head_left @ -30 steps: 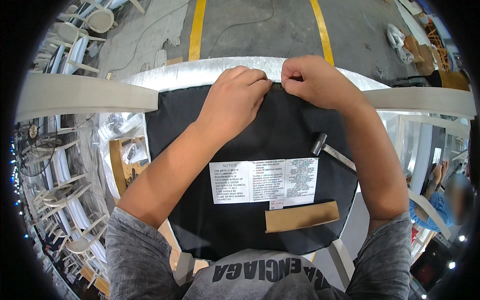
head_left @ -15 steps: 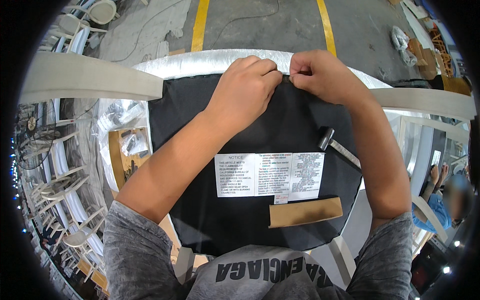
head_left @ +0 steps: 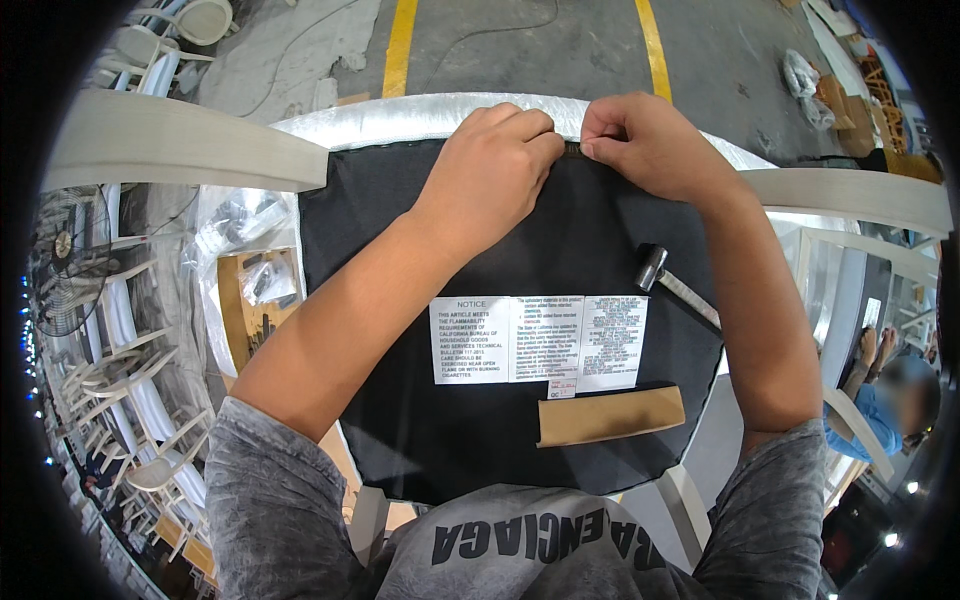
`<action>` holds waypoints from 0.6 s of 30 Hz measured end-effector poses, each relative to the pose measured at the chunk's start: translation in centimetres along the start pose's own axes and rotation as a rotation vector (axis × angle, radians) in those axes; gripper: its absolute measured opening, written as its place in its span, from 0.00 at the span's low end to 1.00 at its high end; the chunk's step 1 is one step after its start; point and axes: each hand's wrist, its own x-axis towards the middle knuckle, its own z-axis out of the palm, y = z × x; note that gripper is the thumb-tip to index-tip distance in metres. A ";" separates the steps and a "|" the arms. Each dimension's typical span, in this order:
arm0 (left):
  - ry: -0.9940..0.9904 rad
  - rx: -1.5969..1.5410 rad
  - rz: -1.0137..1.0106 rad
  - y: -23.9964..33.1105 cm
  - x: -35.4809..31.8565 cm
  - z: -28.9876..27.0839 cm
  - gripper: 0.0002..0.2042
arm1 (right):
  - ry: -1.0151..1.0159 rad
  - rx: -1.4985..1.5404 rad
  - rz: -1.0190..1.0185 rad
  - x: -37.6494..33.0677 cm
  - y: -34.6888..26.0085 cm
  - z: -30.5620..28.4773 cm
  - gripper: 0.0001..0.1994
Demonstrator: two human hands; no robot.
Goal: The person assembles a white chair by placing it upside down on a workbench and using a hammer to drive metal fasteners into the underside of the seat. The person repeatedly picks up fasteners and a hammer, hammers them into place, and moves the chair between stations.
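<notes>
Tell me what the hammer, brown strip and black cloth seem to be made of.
Hammer: likely a polished steel head, given its glints; handle material unclear. Brown strip: probably cardboard, from its matte tan face and straight edges. Black cloth: fabric, perhaps synthetic, dull with soft wrinkles.

- Black fills the fabric panel (head_left: 560,260) spread before you.
- White label sheets (head_left: 470,350) on it carry rows of dark print, with a small white tag (head_left: 562,388) marked in red below.
- Plain tan colours the folded strip (head_left: 612,417) nearest you.
- To your right, a hammer (head_left: 690,299) pairs a dark, glinting head with a pale grey handle.
- You wear a shirt (head_left: 540,577) of mottled, washed grey, bold black lettering across it.
- Silvery white wrapping (head_left: 390,121) gleams along the panel's far edge, flanked by creamy off-white legs (head_left: 190,140).
- Beyond you, yellow stripes (head_left: 400,50) cross grey floor (head_left: 530,60).
- At right, a co-worker's clothing (head_left: 875,425) shows blue.
</notes>
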 end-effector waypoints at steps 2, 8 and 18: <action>0.004 -0.001 0.009 0.0 0.0 0.0 0.09 | 0.016 0.000 -0.020 -0.1 0.1 0.1 0.07; 0.025 0.013 0.013 0.0 -0.1 0.2 0.09 | -0.034 -0.022 0.043 0.4 0.1 -0.5 0.07; 0.006 -0.002 0.008 0.1 0.2 0.4 0.08 | -0.037 -0.033 0.074 0.4 0.4 -0.8 0.07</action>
